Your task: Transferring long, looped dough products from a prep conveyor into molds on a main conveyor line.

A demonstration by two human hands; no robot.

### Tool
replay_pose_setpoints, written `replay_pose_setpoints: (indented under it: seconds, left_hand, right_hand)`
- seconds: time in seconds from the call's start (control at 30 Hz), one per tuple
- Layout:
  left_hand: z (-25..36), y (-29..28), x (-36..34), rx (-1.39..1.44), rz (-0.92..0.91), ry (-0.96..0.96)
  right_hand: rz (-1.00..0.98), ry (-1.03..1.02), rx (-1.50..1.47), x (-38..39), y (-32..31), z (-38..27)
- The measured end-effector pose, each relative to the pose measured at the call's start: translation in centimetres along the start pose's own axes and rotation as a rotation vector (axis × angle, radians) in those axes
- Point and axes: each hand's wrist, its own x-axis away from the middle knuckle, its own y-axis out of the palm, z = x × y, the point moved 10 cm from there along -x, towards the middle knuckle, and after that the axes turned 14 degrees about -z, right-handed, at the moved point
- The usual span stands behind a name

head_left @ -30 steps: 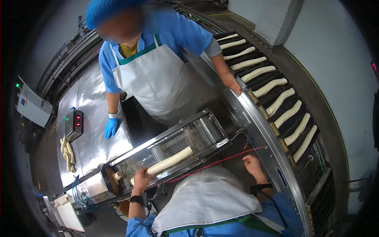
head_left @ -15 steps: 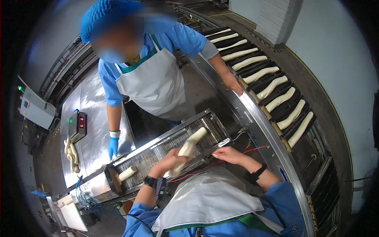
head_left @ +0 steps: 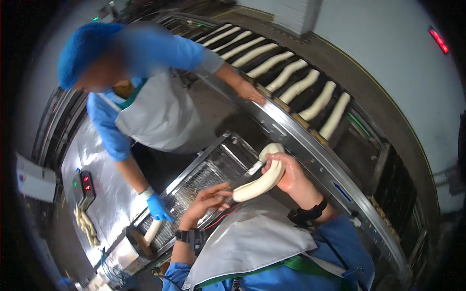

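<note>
Dough strip (head_left: pixel 259 186) is up off the mesh conveyor (head_left: pixel 196 186), over its near side toward the right end. Right hand (head_left: pixel 290 175) grasps it, strip lying across the palm, far end folded back. Long axis from the right hand down-left to the left hand (head_left: pixel 209 201), roughly along the conveyor but flatter, sagging a bit. Left hand over the conveyor's near edge, fingers loose and apart, no grip; fingertips at the strip's free end, cannot tell if touching. Right hand is nearer the steel rail (head_left: pixel 315 157), which stands right of the conveyor, between it and the black moulds (head_left: pixel 310 128) with dough strips in. Co-worker's bare hand (head_left: pixel 250 92) on that rail, beyond the conveyor's far right end. Co-worker's blue-gloved hand (head_left: pixel 158 207) over the conveyor's left end, beside another dough piece (head_left: pixel 153 232). Steel table (head_left: pixel 109 194) left of the conveyor.
</note>
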Motion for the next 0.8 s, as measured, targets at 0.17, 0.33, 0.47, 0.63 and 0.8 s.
replay_pose_setpoints:
  seconds: [0.17,0.33,0.47,0.63,0.8]
  left_hand:
    - [-2.7,-4.6,1.8,0.044,0.14,0.019]
    - [-4.0,-7.8,1.8,0.091,0.253,0.039]
    - [-3.9,-8.8,1.1,0.1,0.292,0.061]
    - [-5.0,-9.4,0.6,0.038,0.409,0.035]
    - [-7.8,-8.0,3.6,0.086,0.548,0.062]
  right_hand:
    - [0.083,-0.293,0.046,6.0,-3.3,-9.4]
    - [0.222,-0.644,0.619,15.9,-1.9,-21.6]
    - [0.459,-0.73,0.596,20.7,-10.2,-27.7]
    - [1.385,-0.286,1.279,26.9,-32.7,-29.1]
    - [1.366,-0.106,1.39,24.4,-33.7,-24.1]
